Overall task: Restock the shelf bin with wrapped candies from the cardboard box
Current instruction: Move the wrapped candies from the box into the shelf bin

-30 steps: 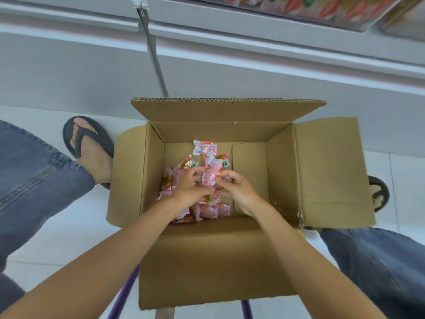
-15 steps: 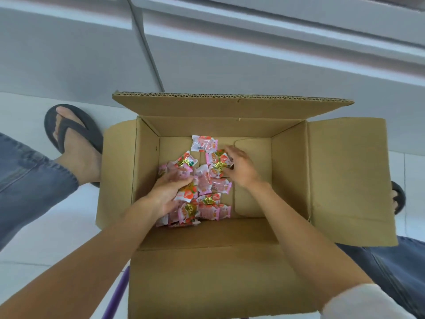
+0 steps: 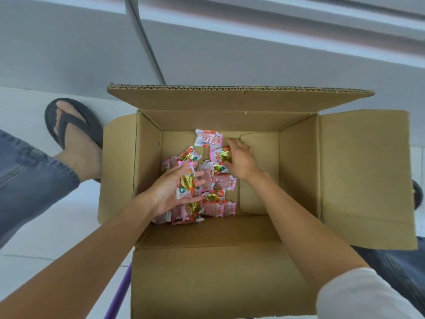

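Box (image 3: 299, 169) | left hand (image 3: 170, 192) cradles 1 candy (image 3: 185, 183) | right hand (image 3: 242, 162) grips another candy (image 3: 220, 155)

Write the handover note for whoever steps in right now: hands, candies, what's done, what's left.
Left hand: open, palm up inside the cardboard box, one candy packet lying on it.
Right hand: pinching a gold-printed candy towards the far wall.
Pile of wrapped candies: on the box floor, left side, with a lone candy beyond it.
Done: nothing visibly restocked; the shelf bin is out of view.
Left: gather handfuls, carry them to the bin, repeat until the box is empty.
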Motion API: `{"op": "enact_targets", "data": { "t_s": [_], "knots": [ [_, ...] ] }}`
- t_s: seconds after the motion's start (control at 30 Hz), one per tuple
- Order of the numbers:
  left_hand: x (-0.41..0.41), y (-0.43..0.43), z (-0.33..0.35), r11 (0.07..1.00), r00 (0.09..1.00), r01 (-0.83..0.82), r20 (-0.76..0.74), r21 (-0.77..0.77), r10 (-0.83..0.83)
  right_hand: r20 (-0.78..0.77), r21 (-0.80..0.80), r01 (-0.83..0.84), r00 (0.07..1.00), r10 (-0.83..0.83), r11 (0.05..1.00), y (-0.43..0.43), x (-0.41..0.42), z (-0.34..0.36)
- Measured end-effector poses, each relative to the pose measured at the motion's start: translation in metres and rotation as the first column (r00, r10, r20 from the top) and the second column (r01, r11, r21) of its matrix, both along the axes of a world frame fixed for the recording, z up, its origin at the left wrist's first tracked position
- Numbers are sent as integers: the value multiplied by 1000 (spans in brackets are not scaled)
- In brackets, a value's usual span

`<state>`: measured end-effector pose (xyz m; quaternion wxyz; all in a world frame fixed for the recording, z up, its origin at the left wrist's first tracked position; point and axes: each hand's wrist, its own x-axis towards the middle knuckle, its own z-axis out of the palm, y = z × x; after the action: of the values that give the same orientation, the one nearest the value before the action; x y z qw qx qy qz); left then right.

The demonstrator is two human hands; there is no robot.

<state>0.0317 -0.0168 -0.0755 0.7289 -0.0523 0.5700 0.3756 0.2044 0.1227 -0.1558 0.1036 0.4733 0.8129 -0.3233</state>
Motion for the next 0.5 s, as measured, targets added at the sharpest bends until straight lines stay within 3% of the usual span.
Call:
{"op": "enact_targets", "data": {
  "t_s": [0.1, 0.17, 0.23, 0.3, 0.37, 0.43, 0.5],
  "knots": [
    [-3, -2, -2, 999, 999, 37, -29, 12, -36, 196, 44, -143, 972, 132, 989, -1, -5, -1],
    [-4, -3, -3, 999, 999, 43, -28, 25, -43, 194, 2, -140, 971, 137, 990, -3, 1, 3],
    [-1, -2, -2, 998, 998, 45, -44, 41, -43, -13, -239, 143, 989, -150, 960, -5, 8, 15],
    [3, 0, -1, 998, 999, 25, -37, 65, -23, -161, -565, 338, 850, -502, 753, -12, 5, 40],
    [7, 4, 0, 998, 999, 3, 41, 62, -5, -151, -720, 347, 766, -624, 600, -23, -4, 65],
    [12, 6, -1, 999, 989, -40, 146, 31, 35, -115, -733, 309, 822, -558, 606, -38, -13, 75],
    [18, 8, 0, 995, 973, -95, 214, 17, 89, -133, -641, 251, 894, -427, 726, -51, -19, 77]
  ]
}}
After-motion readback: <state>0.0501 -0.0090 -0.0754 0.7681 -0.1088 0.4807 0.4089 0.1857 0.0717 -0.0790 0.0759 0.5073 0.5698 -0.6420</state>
